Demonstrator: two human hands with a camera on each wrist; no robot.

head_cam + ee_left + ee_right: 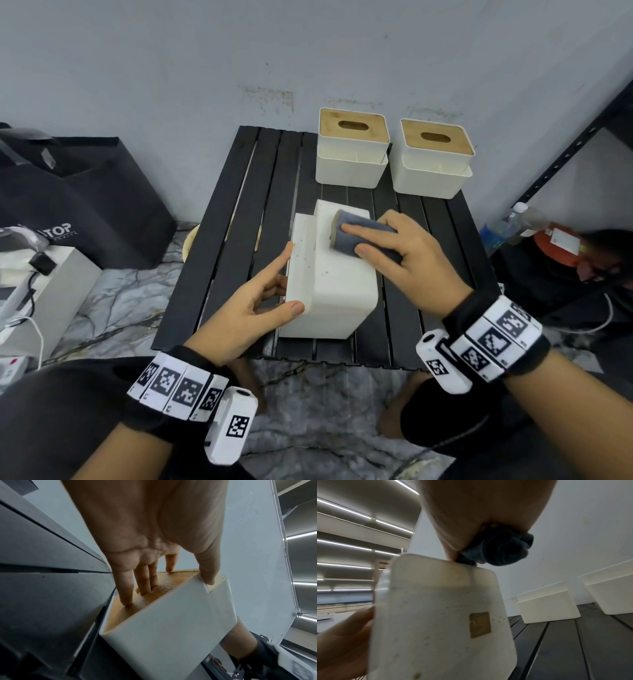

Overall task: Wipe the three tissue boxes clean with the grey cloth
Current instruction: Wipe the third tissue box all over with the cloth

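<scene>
While a black bag slumps at nine o'clock of the slatted black table, the left hand steadies the near tissue box, which lies tipped on its side at the table's centre: thumb on the white upper face, fingers extended against the wooden lid, two dipping into its slot. At the box's one o'clock corner the right hand presses the grey cloth down, fingers curled over the bunched cloth. Two upright tissue boxes stand side by side at twelve to one o'clock, against the wall. Bottles sit at three o'clock.
</scene>
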